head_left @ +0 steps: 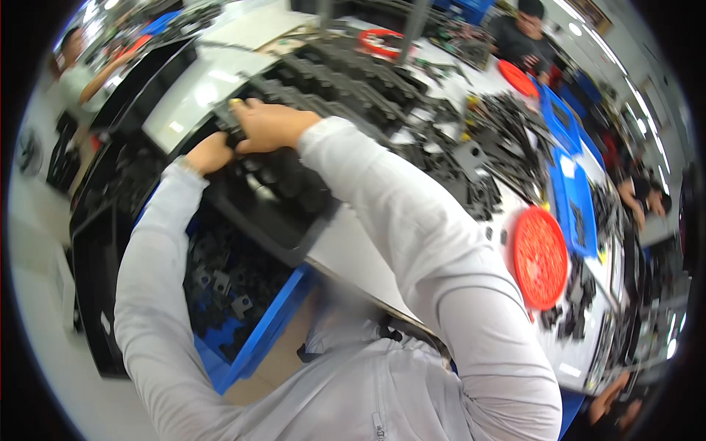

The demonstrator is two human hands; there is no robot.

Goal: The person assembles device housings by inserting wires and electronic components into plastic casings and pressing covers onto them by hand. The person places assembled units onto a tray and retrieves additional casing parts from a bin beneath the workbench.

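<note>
My left hand [209, 154] and my right hand [271, 126] are close together at the upper left, over the far end of a black tray [290, 246]. Between them is a small dark part [229, 126], largely hidden by my fingers; its exact kind cannot be made out. The fingers of both hands are closed around it. Inside the black tray several dark rounded parts [272, 180] lie in a row. Just beyond my right hand, long black ridged pieces [346, 77] lie side by side on the table.
Below the tray, a blue crate [257, 345] holds many small dark parts. Loose black pieces [471, 158] are heaped on the white table [368, 253]. At the right are a round red tray [540, 257] and blue trays [572, 198]. Other people sit around the room.
</note>
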